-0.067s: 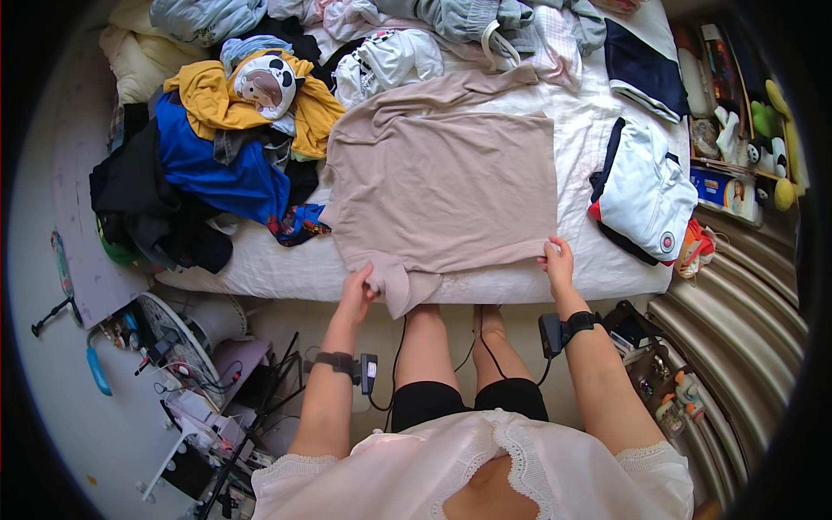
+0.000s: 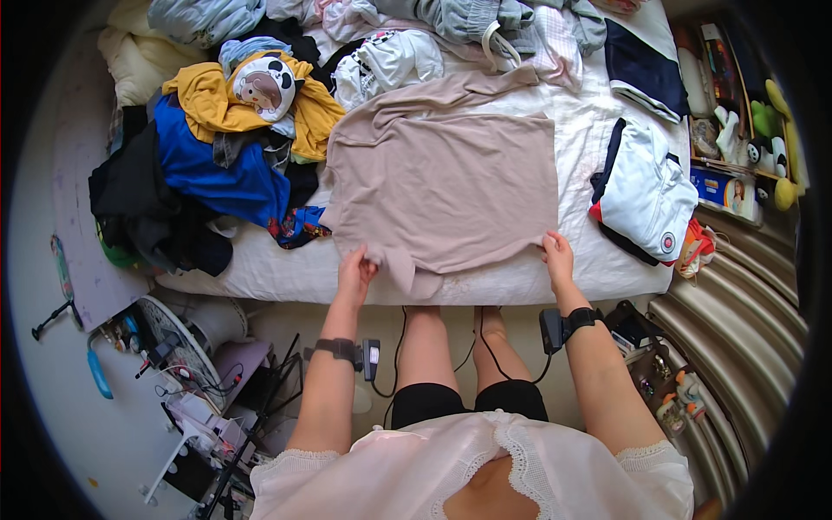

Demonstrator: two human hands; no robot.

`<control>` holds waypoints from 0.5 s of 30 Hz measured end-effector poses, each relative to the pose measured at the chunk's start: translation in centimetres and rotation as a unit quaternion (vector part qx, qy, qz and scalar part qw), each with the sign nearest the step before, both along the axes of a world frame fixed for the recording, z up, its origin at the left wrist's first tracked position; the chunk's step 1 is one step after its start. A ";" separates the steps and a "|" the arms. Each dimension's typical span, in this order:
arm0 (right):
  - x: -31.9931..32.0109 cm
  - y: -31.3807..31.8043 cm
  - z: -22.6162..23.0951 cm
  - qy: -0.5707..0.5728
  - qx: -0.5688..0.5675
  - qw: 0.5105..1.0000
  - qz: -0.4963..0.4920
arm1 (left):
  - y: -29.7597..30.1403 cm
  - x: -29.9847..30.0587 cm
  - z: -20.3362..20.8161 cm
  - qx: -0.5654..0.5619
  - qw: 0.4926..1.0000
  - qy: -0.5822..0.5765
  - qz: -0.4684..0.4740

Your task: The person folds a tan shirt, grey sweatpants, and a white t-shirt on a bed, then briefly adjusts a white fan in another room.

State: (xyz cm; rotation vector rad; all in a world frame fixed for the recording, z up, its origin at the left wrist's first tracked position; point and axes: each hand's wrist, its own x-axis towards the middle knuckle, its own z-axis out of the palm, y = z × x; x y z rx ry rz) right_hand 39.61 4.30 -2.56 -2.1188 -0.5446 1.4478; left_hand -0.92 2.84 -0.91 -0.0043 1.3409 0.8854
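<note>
Nearest, the black-strapped device [image 2: 371, 357] on the left forearm shows a small pale panel, its marks too small to read. Farther on, the left hand [image 2: 354, 276] pinches the near-left edge of a beige long-sleeved top [image 2: 442, 191], thumb and fingers nearly together; the exact fingertip contact is hard to make out. The right hand [image 2: 557, 257] pinches its near-right corner, fingertips together. The top lies spread on the white bedsheet [image 2: 295, 279], plain and lightly wrinkled, one sleeve stretched along its far side, fabric bunched beside the left hand; its neckline is hard to make out. To the right, a folded white garment [image 2: 646, 186] bears a round badge, illegible here; beyond it, a blue package [image 2: 711, 187] carries print. To the far left, a yellow garment [image 2: 195, 91] shows a cartoon face. Farthest, grey clothing [image 2: 446, 17] is cut off.
</note>
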 end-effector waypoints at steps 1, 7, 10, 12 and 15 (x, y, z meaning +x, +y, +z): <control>0.0 -0.1 -1.2 -0.002 -0.002 1.000 -0.002 | 1.4 0.2 0.1 -0.002 1.000 -0.002 -0.002; 1.7 1.7 -3.6 -0.091 -0.022 0.991 0.094 | 3.7 -3.1 -3.7 0.116 0.891 0.374 -0.228; 0.1 2.4 -2.3 -0.438 0.012 0.863 0.251 | 2.7 -4.0 -4.3 0.116 0.818 0.472 -0.307; 0.8 2.9 -2.9 -0.390 0.075 0.881 0.256 | 2.8 -3.5 -4.9 0.127 0.765 0.525 -0.351; 0.4 2.6 -3.3 -0.265 0.092 0.929 0.240 | 3.0 -3.4 -5.3 0.090 0.721 0.538 -0.426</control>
